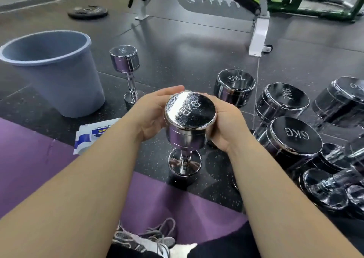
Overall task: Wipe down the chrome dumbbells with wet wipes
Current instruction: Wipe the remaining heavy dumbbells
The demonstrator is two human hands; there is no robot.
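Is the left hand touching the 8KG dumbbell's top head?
Touching. The head view shows the left hand cupped round the left side of the top head of the 8KG dumbbell, with no gap between them; the right hand holds the opposite side.

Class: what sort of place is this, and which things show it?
Most likely a gym: chrome dumbbells stamped 6KG, 7KG and 8KG, a weight plate on the floor, and a workout bench frame behind.
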